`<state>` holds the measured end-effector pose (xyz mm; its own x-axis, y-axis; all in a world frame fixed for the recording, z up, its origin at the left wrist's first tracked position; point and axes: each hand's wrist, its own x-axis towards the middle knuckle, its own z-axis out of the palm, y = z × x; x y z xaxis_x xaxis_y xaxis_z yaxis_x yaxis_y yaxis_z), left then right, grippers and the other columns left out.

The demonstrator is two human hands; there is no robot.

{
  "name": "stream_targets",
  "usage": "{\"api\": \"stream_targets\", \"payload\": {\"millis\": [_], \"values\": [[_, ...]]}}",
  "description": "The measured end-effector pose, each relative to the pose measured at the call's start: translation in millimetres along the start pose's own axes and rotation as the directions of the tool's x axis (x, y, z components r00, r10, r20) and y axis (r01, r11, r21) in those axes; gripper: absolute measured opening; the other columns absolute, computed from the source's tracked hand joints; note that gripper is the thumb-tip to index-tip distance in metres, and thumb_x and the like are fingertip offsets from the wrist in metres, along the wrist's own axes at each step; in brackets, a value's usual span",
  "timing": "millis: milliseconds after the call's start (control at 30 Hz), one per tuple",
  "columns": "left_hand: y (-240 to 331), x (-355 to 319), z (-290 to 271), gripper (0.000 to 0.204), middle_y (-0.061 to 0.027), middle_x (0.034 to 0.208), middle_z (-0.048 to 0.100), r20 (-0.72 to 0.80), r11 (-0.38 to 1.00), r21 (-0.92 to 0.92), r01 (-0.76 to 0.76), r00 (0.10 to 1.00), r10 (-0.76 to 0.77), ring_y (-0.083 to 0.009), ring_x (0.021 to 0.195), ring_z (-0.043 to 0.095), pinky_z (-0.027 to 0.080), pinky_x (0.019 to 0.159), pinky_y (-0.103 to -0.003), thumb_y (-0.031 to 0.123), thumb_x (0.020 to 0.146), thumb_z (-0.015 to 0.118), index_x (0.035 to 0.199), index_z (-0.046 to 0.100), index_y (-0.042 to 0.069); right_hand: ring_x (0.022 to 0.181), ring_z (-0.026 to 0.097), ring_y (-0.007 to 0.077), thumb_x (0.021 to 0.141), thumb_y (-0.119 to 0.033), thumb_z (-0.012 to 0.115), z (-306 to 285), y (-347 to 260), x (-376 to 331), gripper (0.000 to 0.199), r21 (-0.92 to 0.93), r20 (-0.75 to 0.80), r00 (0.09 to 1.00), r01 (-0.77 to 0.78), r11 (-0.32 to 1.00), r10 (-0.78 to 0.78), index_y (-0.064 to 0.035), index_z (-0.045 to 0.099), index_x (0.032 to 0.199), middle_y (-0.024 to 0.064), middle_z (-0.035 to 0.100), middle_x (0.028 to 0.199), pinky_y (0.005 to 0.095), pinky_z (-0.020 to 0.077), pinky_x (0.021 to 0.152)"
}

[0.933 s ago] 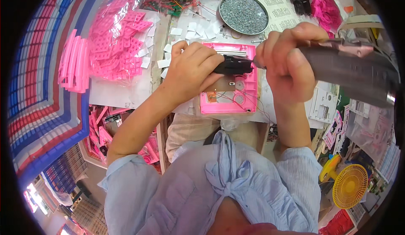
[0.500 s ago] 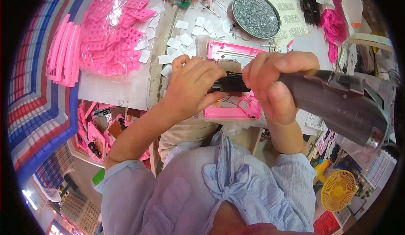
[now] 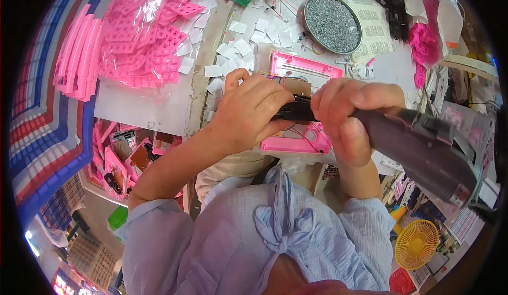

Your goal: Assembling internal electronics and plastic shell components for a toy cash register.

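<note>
My right hand (image 3: 346, 117) is wrapped round a dark grey electric screwdriver (image 3: 418, 149), whose thick body slants back toward the lower right. Its tip is hidden behind my fingers. With thumb and fingers my left hand (image 3: 246, 109) pinches a black plastic part (image 3: 297, 110), close against the front of my right hand. Beneath both hands lies a pink plastic housing (image 3: 288, 145) with thin red wires and a brown circuit board (image 3: 295, 87). The point where the screwdriver meets the part cannot be seen.
Beyond the hands lie scattered white paper squares (image 3: 241, 47) and a round tray of small metal screws (image 3: 332, 24). A clear bag of pink plastic pieces (image 3: 143, 41) fills the far left. Below it stands a box of pink assemblies (image 3: 127, 160). A yellow basket-like round object (image 3: 417, 239) is lower right.
The screwdriver's rear end has dipped lower at the right. Both hands keep their holds, and the bench has shifted slightly in view.
</note>
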<state>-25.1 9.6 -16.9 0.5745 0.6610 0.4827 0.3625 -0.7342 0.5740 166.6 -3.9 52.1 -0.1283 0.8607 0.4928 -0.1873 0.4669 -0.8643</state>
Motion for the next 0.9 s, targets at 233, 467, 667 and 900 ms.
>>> {"api": "stream_targets", "payload": {"millis": [233,467,667,900], "values": [[4.6,2.6,0.7,0.050,-0.0011,0.099,0.065,-0.044,1.000,-0.022,-0.001,0.999,0.000,-0.0206,0.094,0.060,0.034,0.089,-0.043,0.028,0.065,0.086,0.106,0.064,0.009,0.061,0.058,0.0201,0.090,-0.005,0.069,-8.0,7.0,-1.5,0.030,0.071,0.123,0.978,0.163,0.984,-0.171,-0.0011,0.049,0.111,0.0103,0.058,0.076,0.0372,0.0523,0.058],[4.3,1.6,0.8,0.048,-0.0023,0.098,0.064,-0.071,0.999,0.009,-0.039,0.997,0.039,-0.0207,0.092,0.060,0.034,0.090,-0.043,0.026,0.065,0.084,0.105,0.065,0.007,0.058,0.061,0.0201,0.086,-0.001,0.070,-2.7,7.2,8.0,0.025,-0.021,0.159,0.973,0.175,0.984,-0.169,0.0011,0.052,0.104,0.0083,0.059,0.070,0.0337,0.0537,0.057],[4.2,-0.5,1.3,0.046,-0.0017,0.098,0.063,-0.052,0.999,0.023,-0.047,0.997,0.048,-0.0206,0.092,0.060,0.034,0.090,-0.043,0.024,0.066,0.084,0.104,0.065,0.007,0.055,0.056,0.0168,0.087,-0.005,0.072,-3.5,9.7,9.7,0.024,-0.026,0.203,0.975,0.097,0.995,-0.089,-0.0017,0.052,0.101,0.0062,0.057,0.067,0.0310,0.0489,0.055],[5.1,0.7,-0.6,0.042,-0.0011,0.105,0.066,-0.022,0.998,0.047,-0.039,0.999,0.040,-0.0219,0.101,0.060,0.032,0.091,-0.045,0.030,0.074,0.079,0.108,0.064,0.012,0.068,0.058,0.0213,0.090,-0.028,0.076,-21.1,3.9,17.1,0.055,0.183,0.171,0.985,-0.064,0.981,0.033,-0.0035,0.048,0.131,0.0084,0.059,0.074,0.0367,0.0481,0.062]]}}
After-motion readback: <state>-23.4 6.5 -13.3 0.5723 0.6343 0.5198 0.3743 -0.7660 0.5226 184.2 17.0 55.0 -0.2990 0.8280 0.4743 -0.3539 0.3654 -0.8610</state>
